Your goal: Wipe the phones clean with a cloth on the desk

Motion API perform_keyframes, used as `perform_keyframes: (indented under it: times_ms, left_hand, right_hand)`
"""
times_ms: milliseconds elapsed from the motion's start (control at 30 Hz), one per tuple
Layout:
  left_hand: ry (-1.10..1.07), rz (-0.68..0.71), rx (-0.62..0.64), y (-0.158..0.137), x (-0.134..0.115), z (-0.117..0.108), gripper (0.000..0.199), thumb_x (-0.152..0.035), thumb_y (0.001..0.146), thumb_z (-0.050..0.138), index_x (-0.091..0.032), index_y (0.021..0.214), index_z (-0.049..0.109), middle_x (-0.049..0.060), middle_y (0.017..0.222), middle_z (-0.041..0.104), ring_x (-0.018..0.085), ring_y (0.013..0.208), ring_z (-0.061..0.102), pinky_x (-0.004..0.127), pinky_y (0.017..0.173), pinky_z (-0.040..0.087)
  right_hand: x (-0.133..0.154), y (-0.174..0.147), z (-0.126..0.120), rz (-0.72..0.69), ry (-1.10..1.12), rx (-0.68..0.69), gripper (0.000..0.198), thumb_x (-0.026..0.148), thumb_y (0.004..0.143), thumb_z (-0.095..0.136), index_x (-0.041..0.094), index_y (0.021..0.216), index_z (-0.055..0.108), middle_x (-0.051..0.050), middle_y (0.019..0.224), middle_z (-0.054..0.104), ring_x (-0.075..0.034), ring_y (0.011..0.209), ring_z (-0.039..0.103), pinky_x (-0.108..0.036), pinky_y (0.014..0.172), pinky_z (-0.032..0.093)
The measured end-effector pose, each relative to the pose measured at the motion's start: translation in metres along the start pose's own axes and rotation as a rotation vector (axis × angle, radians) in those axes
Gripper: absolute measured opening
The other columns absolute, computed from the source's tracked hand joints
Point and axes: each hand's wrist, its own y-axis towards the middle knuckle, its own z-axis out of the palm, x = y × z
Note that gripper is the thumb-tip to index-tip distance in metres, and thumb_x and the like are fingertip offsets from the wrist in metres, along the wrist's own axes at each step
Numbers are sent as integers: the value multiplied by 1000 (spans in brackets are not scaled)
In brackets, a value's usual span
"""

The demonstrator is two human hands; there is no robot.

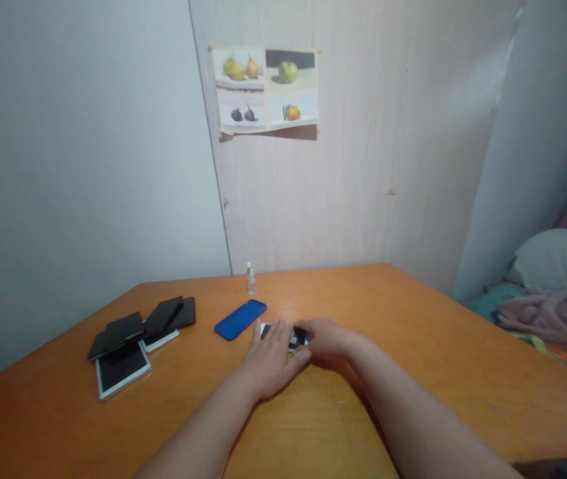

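Note:
A white-edged phone with a dark screen lies on the wooden table, mostly hidden under my hands. My left hand rests across it with the fingers stretched out flat. At the phone's right end, my right hand is closed around the edge, its fingers partly hidden. Just to the left of my hands is a blue phone case, lying at a slant. Behind that case stands a small clear bottle with a white cap.
On the left of the table several dark tablets or cases overlap in a pile, beside a white-framed tablet. A fruit picture sheet hangs on the panel behind. Bedding is beyond the table's right edge.

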Motion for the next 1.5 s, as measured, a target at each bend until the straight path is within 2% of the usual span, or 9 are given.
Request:
perform_keyframes:
  times_ms: [100,233,433,667,800,933,1167,1367,1500]
  left_hand:
    - [25,-32,-25,3,6,0,85,-73,94,15,-14,151,37,18,161,29,30,153,16,62,120,0]
    - [54,-183,-52,9,20,1,91,-77,91,15,-11,148,43,19,161,26,34,153,13,65,119,4]
    - [77,-307,-37,7,28,-1,101,-80,89,16,-2,150,37,24,160,26,35,152,16,60,120,11]
    - [77,-234,-17,-11,5,-6,105,-83,86,23,0,149,38,27,158,29,38,150,19,55,122,12]
    - [19,-93,6,-15,-10,-6,96,-78,90,25,-7,154,32,22,160,29,35,151,19,54,123,11]
    - [7,7,15,-14,-12,-6,88,-75,93,20,-12,154,31,19,161,28,31,152,17,56,123,8]
    - [60,-121,-72,0,10,2,89,-76,92,20,-10,147,44,21,159,32,34,152,17,60,121,8]
    - [82,-266,-106,2,22,2,94,-79,89,26,-3,140,49,27,155,35,39,147,29,53,118,26]
    - [60,-237,-104,-5,13,-3,93,-78,89,29,-2,137,52,28,149,44,40,143,37,52,117,29]
  right_hand:
    - [-2,1,2,0,-10,-9,45,42,67,74,23,107,72,-4,97,76,-22,80,66,-25,63,40]
    - [-6,0,4,-2,9,-14,50,50,67,74,24,110,71,-3,96,75,-21,80,66,-25,62,40]
    - [-3,-4,-2,26,0,-7,56,53,66,75,23,113,71,-5,101,74,-23,84,66,-26,65,42]
    - [-1,-4,-5,9,-9,-7,49,48,66,75,23,108,73,-4,97,74,-22,81,64,-26,65,41]
    - [-2,-3,-2,15,25,-1,44,43,66,75,23,105,72,-2,93,74,-19,78,63,-24,62,39]
    - [-4,-2,0,-12,15,-10,42,44,67,74,23,103,71,-2,92,74,-19,77,63,-24,60,37]
    - [-2,-2,-1,-6,-22,-11,44,49,68,73,22,102,72,-3,92,74,-20,78,64,-24,59,37]
    - [-2,-4,-3,23,2,-9,56,53,66,74,23,113,70,-5,100,74,-22,82,65,-25,63,40]
    - [-1,-3,-4,13,-22,-5,52,53,67,74,23,108,71,-6,101,74,-23,84,65,-25,64,40]
